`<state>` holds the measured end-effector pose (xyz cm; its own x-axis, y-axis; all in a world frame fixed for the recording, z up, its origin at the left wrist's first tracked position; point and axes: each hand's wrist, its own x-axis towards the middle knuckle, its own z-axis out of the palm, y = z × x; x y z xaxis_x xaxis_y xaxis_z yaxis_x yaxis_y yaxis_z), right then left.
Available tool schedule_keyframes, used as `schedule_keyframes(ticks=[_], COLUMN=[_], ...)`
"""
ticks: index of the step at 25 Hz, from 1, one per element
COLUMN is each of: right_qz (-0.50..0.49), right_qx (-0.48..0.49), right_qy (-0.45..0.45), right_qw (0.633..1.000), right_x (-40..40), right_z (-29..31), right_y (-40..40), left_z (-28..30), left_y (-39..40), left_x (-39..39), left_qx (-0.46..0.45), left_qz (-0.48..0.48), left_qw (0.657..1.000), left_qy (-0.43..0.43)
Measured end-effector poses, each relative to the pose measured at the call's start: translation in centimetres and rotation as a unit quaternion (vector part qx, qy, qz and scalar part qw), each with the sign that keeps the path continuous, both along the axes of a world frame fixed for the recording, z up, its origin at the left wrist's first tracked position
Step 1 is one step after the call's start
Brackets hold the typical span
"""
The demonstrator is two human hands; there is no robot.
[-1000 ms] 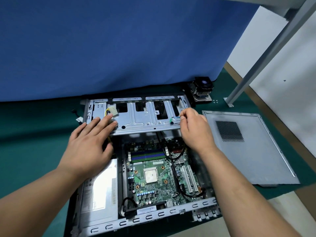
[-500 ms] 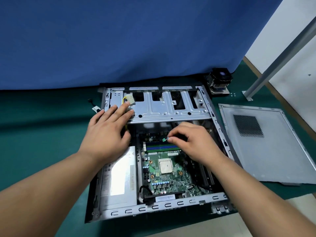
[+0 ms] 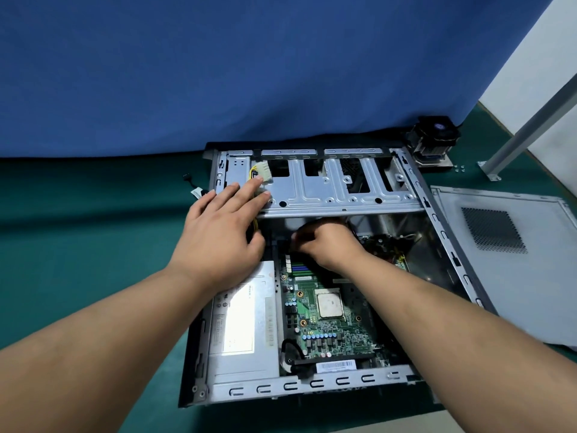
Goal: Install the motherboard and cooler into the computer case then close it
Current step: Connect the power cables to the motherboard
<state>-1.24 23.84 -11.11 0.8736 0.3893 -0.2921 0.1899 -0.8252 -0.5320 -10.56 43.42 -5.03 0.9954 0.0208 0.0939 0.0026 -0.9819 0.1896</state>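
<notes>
1. The computer case [image 3: 315, 387] lies open on its side on the green tabletop [image 3: 93, 245], at the centre of the frame. The motherboard [image 3: 324, 326] already sits inside it, its bare CPU [image 3: 328, 305] facing up, with the power supply [image 3: 243, 326] just to its left.
2. The step in hand looks like securing or connecting the board at its far edge; the cooler is not yet fitted.
3. The left hand [image 3: 218, 232] lies flat, fingers straight, on the drive cage [image 3: 337, 189] at the case's upper end, beside a white connector [image 3: 261, 172].
4. The right hand [image 3: 327, 242] reaches under the cage with fingers curled; whether it pinches something there is hidden in shadow, so I cannot tell.
5. The CPU cooler [image 3: 433, 140] stands at the upper right, well apart from the case, with small screws [image 3: 459, 168] near it. The side panel [image 3: 505, 264] lies flat at the right.
6. Next, likely: finish under the cage, then seat the cooler squarely over the CPU.
</notes>
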Motion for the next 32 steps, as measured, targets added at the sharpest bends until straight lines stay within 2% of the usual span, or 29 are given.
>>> schedule_keyframes(ticks=[12, 27, 32], right_qz=[0.046, 0.029, 0.062], right_qx=[-0.067, -0.016, -0.035], right_qy=[-0.041, -0.035, -0.025], right_qw=[0.996, 0.999, 0.997], right_x=[1.7, 1.1, 1.3], right_z=[-2.4, -1.7, -1.7], right_y=[2.3, 2.1, 2.2], left_z=[-0.6, -0.5, -0.5], left_y=[0.2, 0.2, 0.2], left_x=[0.2, 0.2, 0.3], left_qx=[-0.005, -0.009, -0.010], left_qz=[-0.001, -0.002, -0.002], left_qw=[1.000, 1.000, 1.000], left_qy=[-0.019, -0.015, -0.011])
